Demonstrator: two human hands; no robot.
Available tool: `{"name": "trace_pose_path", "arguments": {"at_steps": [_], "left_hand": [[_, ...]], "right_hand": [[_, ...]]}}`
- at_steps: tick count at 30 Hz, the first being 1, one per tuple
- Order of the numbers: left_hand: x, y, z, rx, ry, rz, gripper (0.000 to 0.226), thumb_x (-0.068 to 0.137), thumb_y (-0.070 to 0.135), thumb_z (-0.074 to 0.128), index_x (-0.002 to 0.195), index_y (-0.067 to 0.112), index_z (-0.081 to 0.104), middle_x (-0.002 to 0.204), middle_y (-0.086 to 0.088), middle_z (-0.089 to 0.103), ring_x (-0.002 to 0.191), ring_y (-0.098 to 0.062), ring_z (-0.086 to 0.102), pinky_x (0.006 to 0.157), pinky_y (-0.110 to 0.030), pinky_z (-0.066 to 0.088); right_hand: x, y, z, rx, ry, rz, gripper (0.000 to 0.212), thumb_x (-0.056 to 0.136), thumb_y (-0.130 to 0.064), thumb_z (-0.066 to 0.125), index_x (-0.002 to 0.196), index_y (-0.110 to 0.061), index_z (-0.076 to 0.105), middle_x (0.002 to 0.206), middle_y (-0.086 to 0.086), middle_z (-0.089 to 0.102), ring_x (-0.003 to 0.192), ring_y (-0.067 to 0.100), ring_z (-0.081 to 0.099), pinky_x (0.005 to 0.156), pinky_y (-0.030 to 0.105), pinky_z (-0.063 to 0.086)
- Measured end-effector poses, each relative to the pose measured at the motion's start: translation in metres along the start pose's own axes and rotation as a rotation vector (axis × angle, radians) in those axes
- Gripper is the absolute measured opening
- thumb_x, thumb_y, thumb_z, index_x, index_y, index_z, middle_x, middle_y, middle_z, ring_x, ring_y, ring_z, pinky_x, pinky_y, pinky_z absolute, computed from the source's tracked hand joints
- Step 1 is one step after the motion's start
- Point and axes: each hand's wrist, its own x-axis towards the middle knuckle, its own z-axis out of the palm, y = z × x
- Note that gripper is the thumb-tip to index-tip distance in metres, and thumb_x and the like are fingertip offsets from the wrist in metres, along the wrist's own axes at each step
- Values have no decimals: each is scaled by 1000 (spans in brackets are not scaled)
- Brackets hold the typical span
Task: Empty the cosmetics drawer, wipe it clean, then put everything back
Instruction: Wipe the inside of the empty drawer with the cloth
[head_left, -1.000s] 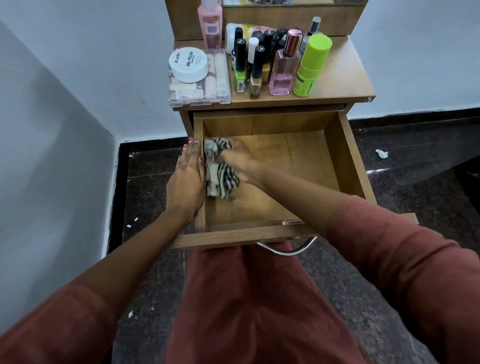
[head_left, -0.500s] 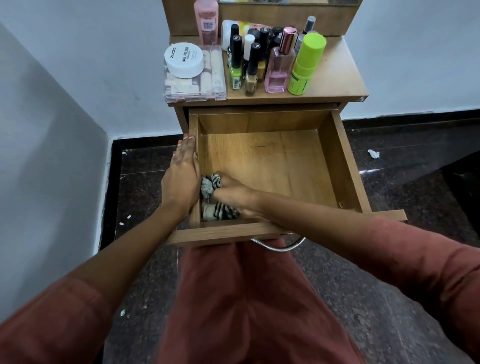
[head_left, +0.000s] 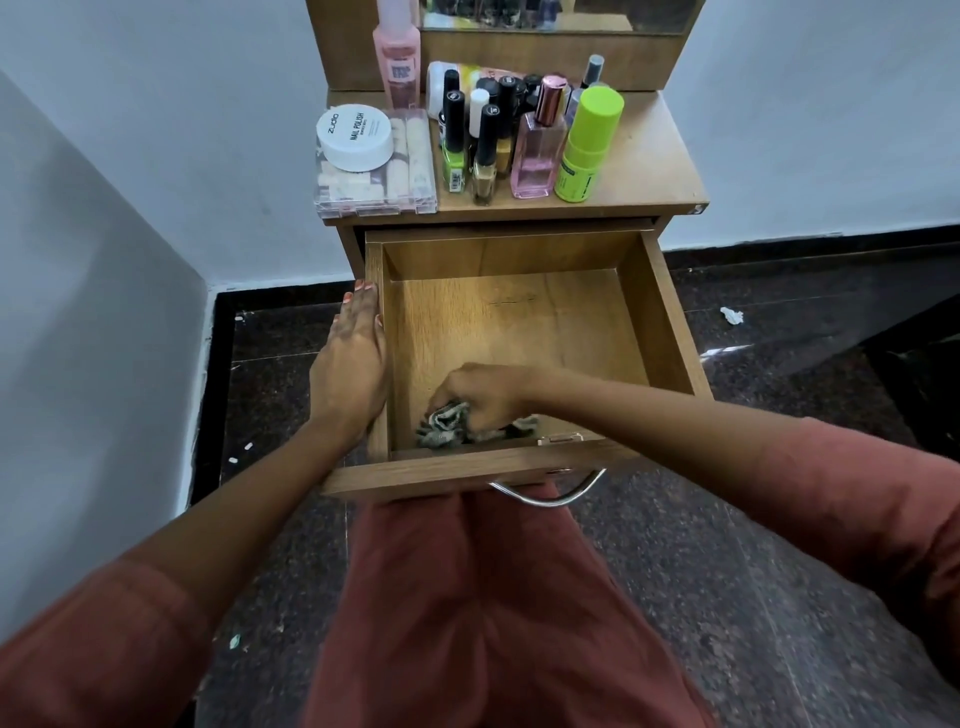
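The wooden drawer (head_left: 654, 312) is pulled out and holds nothing but a striped black-and-white cloth (head_left: 441, 428) at its near edge. My right hand (head_left: 480, 397) grips that bunched cloth against the drawer floor by the front panel. My left hand (head_left: 353, 364) lies flat with straight fingers on the outside of the drawer's left wall. The cosmetics stand on the tabletop (head_left: 654, 171): a clear box (head_left: 374, 187) with a white jar (head_left: 355, 137) on it, several nail polish bottles (head_left: 485, 156), a pink perfume bottle (head_left: 537, 150), a green tube (head_left: 584, 148) and a tall pink bottle (head_left: 397, 52).
A metal handle (head_left: 550, 496) hangs from the drawer front above my lap. White walls close in on the left and behind. The dark stone floor carries a scrap of paper (head_left: 731, 315) at the right. A mirror (head_left: 550, 15) tops the table.
My right hand has dragged the cloth from the back left of the drawer floor down to the near edge, then rightward along the front panel. My left hand stayed on the left wall.
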Motion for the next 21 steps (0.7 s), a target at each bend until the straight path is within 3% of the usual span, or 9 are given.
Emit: {"name": "trace_pose_path", "arguments": {"at_steps": [1,3,4,6,8,10,14,17,21], "left_hand": [[0,0,0,-4,-1,1,45,100,19,24,144,13,25,152,-6,25,141,-19,23,110,-41,33],[0,0,1,-14,1,-5,45,100,18,24,144,12,25,152,-6,25,141,-19,23,110,-41,33],[0,0,1,-15,3,-8,45,100,18,24,144,12,25,152,-6,25,141,-19,23,110,-41,33],[-1,1,1,-13,7,-8,45,100,17,25,144,12,26,152,-7,26,141,-20,24,108,-41,34],[-1,2,1,-12,6,-14,44,99,17,25,143,12,27,152,-7,27,140,-20,25,106,-43,36],[0,3,0,-10,-1,-24,44,99,18,26,143,12,27,151,-7,27,140,-21,26,103,-45,38],[1,3,-1,-7,-6,-25,44,99,18,25,143,12,28,151,-8,28,139,-23,28,103,-45,38],[-1,5,-2,-8,-4,-21,44,99,17,26,143,11,28,151,-7,28,140,-21,26,104,-43,37],[0,4,-3,-10,4,-3,44,99,16,26,143,10,28,151,-7,28,140,-20,25,104,-43,36]], "right_hand": [[-3,7,-2,-46,-22,21,39,74,7,48,110,0,61,108,15,66,98,26,60,84,32,52],[-13,17,-7,-50,-61,77,27,79,4,50,102,-1,63,92,7,64,77,16,58,61,7,46],[-16,18,-7,-24,-74,97,19,80,3,51,92,-4,64,82,4,61,67,10,53,52,4,39],[-15,11,-5,19,-77,102,23,80,4,49,69,-15,57,69,-1,55,62,8,48,50,7,37],[-2,0,2,73,-75,85,23,81,4,46,70,-15,54,72,1,55,69,13,49,60,18,40],[13,-12,6,91,-64,67,16,79,6,43,76,-5,54,77,9,55,71,18,49,60,24,39],[23,-20,6,107,-86,67,26,79,12,39,63,-7,46,62,2,44,59,13,41,46,14,33],[22,-24,7,32,-102,86,18,84,9,36,89,6,52,74,6,45,77,20,44,52,20,35],[22,-31,14,39,14,88,20,84,7,39,69,-5,47,77,4,48,75,18,46,50,18,36]]}}
